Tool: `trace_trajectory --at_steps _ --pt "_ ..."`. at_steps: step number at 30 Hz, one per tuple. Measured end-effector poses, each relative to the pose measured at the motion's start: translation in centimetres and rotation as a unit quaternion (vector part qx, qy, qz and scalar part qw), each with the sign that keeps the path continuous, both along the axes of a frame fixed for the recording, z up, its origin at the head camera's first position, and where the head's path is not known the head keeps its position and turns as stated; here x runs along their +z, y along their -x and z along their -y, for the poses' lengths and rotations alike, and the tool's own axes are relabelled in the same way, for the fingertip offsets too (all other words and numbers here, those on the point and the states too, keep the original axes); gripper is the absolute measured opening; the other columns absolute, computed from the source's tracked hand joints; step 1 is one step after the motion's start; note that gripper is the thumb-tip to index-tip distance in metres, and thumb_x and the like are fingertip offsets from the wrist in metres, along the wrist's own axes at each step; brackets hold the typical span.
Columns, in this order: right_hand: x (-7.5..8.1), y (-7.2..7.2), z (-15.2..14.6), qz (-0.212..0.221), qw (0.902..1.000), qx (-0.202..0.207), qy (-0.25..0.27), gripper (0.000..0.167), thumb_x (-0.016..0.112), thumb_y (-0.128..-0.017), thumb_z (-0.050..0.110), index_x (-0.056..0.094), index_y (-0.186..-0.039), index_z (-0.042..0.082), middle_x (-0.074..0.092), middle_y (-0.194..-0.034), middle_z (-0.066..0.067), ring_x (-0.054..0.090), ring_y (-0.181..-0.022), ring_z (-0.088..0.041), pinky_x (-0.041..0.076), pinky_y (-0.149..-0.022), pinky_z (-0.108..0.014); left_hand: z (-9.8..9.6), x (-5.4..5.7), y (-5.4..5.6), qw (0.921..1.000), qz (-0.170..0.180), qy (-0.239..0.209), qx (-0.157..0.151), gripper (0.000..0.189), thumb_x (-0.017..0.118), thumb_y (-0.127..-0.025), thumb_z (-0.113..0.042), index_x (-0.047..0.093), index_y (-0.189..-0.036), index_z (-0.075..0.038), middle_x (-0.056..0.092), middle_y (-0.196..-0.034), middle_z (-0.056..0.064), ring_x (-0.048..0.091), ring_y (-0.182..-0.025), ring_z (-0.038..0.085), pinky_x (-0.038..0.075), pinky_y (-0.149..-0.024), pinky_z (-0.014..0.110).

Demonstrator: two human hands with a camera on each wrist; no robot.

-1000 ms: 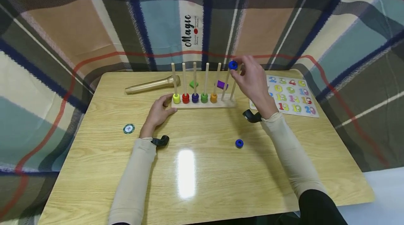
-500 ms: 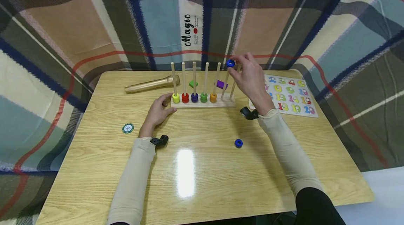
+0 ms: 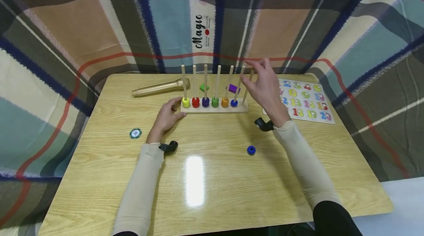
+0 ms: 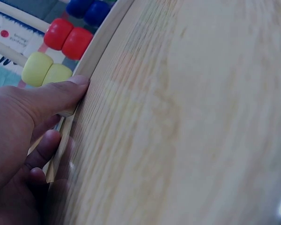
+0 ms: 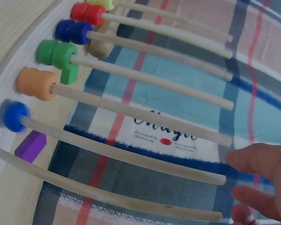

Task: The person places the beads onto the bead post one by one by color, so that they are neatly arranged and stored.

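Note:
A wooden peg rack (image 3: 243,109) stands upright at the back of the table. My left hand (image 3: 166,119) grips its left end, thumb along the front edge and fingers behind. From the left, its pegs carry yellow beads (image 4: 46,70), red beads (image 4: 68,39), dark blue beads (image 5: 72,31), green beads (image 5: 56,52) and orange beads (image 5: 36,84), in pairs. One bright blue bead (image 5: 15,116) sits low on the second peg from the right; the rightmost peg is bare. Beside those two peg tops is my right hand (image 3: 265,87), its thumb and fingers apart with nothing between them.
Another blue bead (image 3: 251,150) lies on the table in front. A gold cylinder (image 3: 159,88), a green block (image 3: 203,87) and a purple block (image 3: 233,88) lie behind the rack. A number board (image 3: 308,99) is at right, a poker chip (image 3: 135,133) at left.
My right hand has let go of the bright blue bead at the peg's top, and it has dropped down the peg onto the base. My left hand stays on the rack.

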State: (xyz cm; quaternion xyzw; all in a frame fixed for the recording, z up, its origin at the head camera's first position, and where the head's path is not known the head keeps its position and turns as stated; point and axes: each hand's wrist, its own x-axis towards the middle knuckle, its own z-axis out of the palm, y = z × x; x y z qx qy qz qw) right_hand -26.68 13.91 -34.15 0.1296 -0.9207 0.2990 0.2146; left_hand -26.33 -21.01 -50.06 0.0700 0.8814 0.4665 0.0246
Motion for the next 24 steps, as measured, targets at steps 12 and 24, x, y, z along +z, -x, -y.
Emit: trace_trajectory --at_steps 12,24 --pt "-5.0 -7.8 -3.3 0.263 0.9368 0.143 -0.180 0.045 0.074 -0.102 0.033 0.069 -0.134 0.002 0.070 -0.113 -0.017 0.068 -0.092 -0.028 0.056 -0.079 -0.046 -0.1 -0.3 0.2 1.0000 0.001 0.006 -0.002 0.071 0.077 -0.099 -0.012 0.045 -0.163 -0.008 0.055 -0.140 0.027 0.051 -0.120 0.039 0.043 -0.101 0.055" --pt "-9.9 -12.2 -4.5 0.310 0.9087 0.197 -0.200 0.019 0.081 -0.097 0.023 0.072 -0.109 0.011 0.067 -0.097 -0.002 0.059 -0.082 -0.015 0.053 -0.075 -0.038 -0.3 0.0 0.1 1.0000 0.002 0.005 0.004 0.070 0.076 -0.099 -0.011 0.046 -0.162 -0.007 0.056 -0.137 0.027 0.051 -0.119 0.039 0.043 -0.101 0.054"
